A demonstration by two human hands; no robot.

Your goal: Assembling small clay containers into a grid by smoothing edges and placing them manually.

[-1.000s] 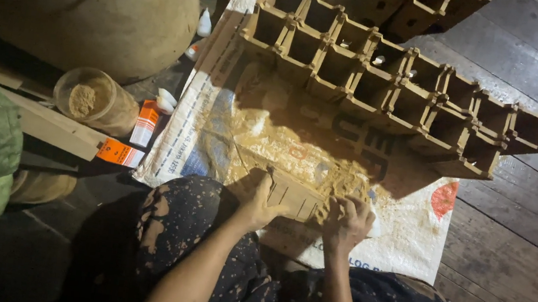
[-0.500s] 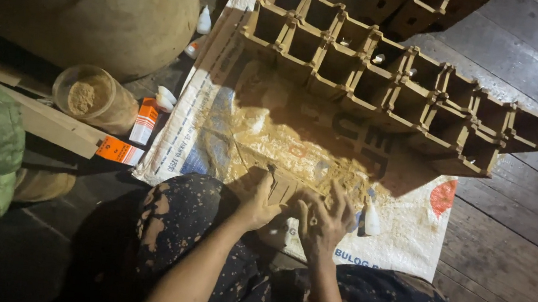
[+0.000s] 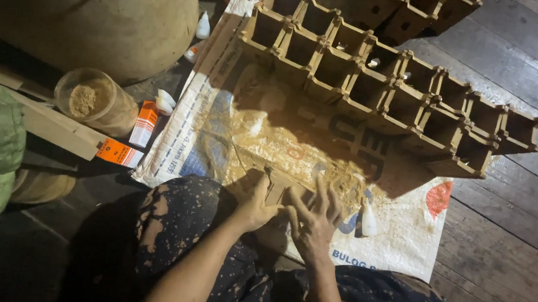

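Head view: my left hand [image 3: 256, 203] has its grip clamped on a small wooden box piece [image 3: 276, 189] lying on the woven sack [image 3: 401, 233] just before my knees. My right hand [image 3: 314, 218] rests on it, fingers [image 3: 321, 194] spread apart. White glue bottle [image 3: 367, 219] just beside. Row of wooden boxes [image 3: 383, 93] beyond.

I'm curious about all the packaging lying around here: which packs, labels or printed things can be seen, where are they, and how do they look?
Printed sack: spread flat on the floor under the hands, white woven, blue lettering, red round mark.
Orange box: left of the sack, small, oblong, orange and white.
Second orange box: just below it, lying flat.
White bottle: small, on the sack beside the right hand.
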